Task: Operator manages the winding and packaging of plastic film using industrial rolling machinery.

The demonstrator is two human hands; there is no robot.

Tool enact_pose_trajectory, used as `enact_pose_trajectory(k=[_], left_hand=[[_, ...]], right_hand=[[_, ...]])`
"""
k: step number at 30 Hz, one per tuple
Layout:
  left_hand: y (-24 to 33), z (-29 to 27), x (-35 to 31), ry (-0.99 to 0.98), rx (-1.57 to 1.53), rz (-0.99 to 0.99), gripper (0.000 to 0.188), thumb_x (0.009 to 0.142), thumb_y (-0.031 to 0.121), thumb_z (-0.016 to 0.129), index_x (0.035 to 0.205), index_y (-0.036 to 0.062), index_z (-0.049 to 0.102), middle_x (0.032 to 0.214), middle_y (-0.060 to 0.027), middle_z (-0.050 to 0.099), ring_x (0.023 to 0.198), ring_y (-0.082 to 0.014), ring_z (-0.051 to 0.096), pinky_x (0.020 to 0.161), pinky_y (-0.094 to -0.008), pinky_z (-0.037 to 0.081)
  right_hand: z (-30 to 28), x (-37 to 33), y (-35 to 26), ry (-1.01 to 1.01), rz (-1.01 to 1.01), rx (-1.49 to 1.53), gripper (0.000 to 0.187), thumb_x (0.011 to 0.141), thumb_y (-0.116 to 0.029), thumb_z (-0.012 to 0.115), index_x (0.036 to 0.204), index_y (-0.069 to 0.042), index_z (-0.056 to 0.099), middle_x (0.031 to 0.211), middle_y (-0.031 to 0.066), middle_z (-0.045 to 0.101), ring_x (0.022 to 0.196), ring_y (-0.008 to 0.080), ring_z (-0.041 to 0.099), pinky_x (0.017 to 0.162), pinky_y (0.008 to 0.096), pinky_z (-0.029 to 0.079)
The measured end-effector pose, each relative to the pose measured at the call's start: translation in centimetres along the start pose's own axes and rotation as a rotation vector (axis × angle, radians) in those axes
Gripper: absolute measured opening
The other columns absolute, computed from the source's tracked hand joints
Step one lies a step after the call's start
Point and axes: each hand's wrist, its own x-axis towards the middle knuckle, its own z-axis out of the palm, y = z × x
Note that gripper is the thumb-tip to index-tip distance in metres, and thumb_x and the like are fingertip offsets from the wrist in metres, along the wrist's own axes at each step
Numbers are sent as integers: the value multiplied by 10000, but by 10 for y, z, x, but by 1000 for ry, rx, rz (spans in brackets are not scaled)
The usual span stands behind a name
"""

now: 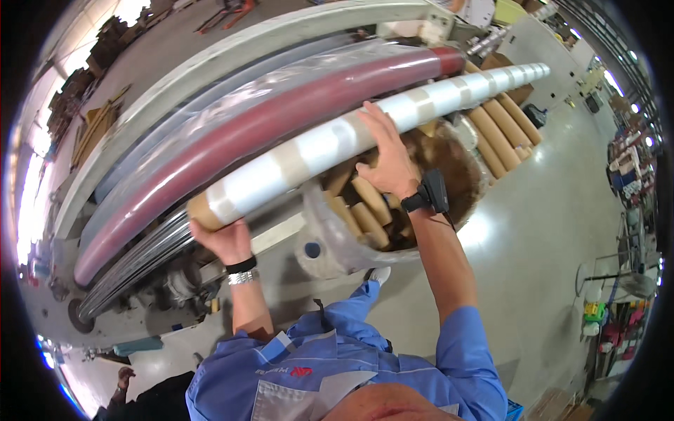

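Observation:
A long white roll (326, 149), banded with strips of brown tape, lies slantwise across my front from lower left to upper right. At its near left end, my left hand (223, 242) is closed round the underside of the brown rim. My right hand (388, 154) holds the roll around its middle, its fingers laid over the side and its thumb apart below. Just beyond the roll stretches a thick dark red roll (260, 130). Under my right forearm stands a plastic-lined bin (326, 256) with several short cardboard tubes (371, 200) in it.
A pale machine beam (165, 91) runs behind the rolls, and metal bars (137, 263) lie at the left. Long cardboard tubes (495, 133) are stacked right of the bin. Another person's hand (125, 377) shows at the lower left. A cart (618, 281) stands far right.

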Motion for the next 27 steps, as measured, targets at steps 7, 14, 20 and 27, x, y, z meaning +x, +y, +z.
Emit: enact_pose_trajectory(k=[7,14,20,27], left_hand=[[-130,57,-24,27,3,157,802,724,552,743,1329,77,518,1328,-119,574,1243,-321,540,1085,-547,418],[-252,132,-70,33,42,130,748,690,536,787,1271,118,573,1324,-85,575,1240,-297,524,1102,-536,375],[-380,171,-106,13,-20,134,676,703,487,765,1263,155,583,1303,-73,589,1225,-284,538,1075,-534,400],[-640,321,-190,32,-27,49,563,844,541,666,1237,145,589,1211,-33,639,1152,-222,586,1037,-422,440]], right_hand=[[-172,-13,254,798,925,1179,808,884,-542,647,1370,50,391,1314,179,443,1201,363,486,1014,513,445],[-300,63,410,891,657,1316,799,846,-624,637,1367,-48,450,1340,151,529,1250,355,512,1076,567,407],[-427,82,572,720,719,1367,624,859,-454,614,1342,-72,516,1367,168,549,1233,358,540,1079,558,406],[-663,106,742,766,833,1165,759,800,-447,640,1417,-51,442,1457,164,466,1355,392,401,1146,593,258]])
